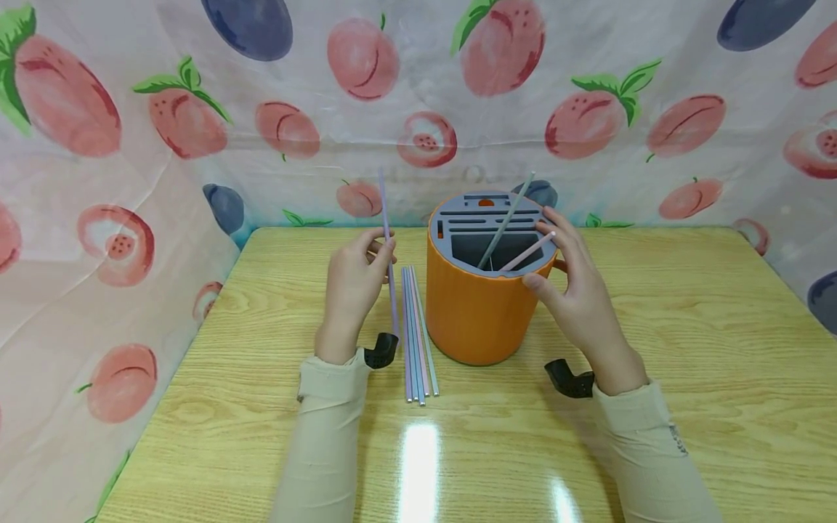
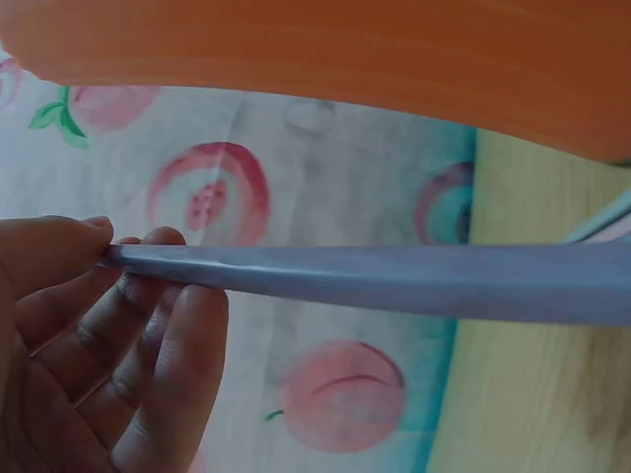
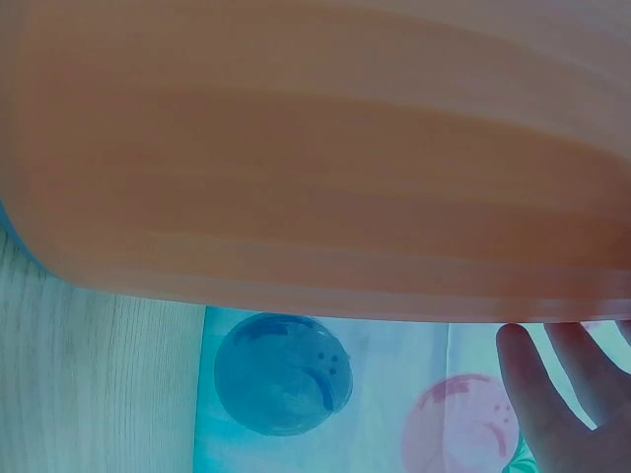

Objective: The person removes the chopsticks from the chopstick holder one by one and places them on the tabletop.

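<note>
My left hand point(image 1: 358, 277) pinches a slim lavender stick point(image 1: 386, 211) between thumb and fingertips, held steeply upright left of the orange mug-shaped holder point(image 1: 480, 319). In the left wrist view this stick point(image 2: 375, 276) runs lengthwise from the fingertips, its sides looking faceted. My right hand point(image 1: 578, 290) grips the holder's upper right, thumb at the front rim and fingers over the far right rim. A green stick point(image 1: 506, 221) and a pink stick point(image 1: 530, 252) lean in the large compartment of its grey slotted top point(image 1: 451, 250). The right wrist view is mostly the holder's orange side point(image 3: 296, 177).
Several pastel sticks point(image 1: 413, 334) lie side by side on the wooden table point(image 1: 248, 407), between my left forearm and the holder. A fruit-print cloth point(image 1: 294, 196) hangs behind the table and along its left and right sides. The holder's handle point(image 1: 559, 266) is partly behind my right hand.
</note>
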Available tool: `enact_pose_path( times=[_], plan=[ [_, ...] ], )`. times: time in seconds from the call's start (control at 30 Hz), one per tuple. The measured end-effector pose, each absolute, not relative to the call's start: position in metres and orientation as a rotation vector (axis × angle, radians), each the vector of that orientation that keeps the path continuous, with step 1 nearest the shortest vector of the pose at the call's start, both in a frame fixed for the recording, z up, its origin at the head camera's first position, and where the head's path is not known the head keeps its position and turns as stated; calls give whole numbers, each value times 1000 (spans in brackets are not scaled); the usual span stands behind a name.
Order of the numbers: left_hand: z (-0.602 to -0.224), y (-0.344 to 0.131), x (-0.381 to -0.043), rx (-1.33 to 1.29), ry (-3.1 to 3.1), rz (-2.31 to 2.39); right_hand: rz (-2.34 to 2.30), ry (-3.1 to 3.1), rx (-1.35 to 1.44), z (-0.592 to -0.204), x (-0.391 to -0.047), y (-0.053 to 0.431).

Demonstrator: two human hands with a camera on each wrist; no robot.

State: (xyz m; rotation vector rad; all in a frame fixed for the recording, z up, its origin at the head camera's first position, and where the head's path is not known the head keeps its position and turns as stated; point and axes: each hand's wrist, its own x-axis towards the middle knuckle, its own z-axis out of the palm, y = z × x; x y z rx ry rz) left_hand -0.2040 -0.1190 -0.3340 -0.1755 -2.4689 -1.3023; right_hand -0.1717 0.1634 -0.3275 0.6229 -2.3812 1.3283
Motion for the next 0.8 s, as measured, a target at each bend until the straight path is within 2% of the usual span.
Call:
enact_pose_path(
  times=[0.8],
  plan=[
    [-373, -121, -220, -15, -2905, -1296, 1325, -2382, 619, -326, -169, 162]
  ],
)
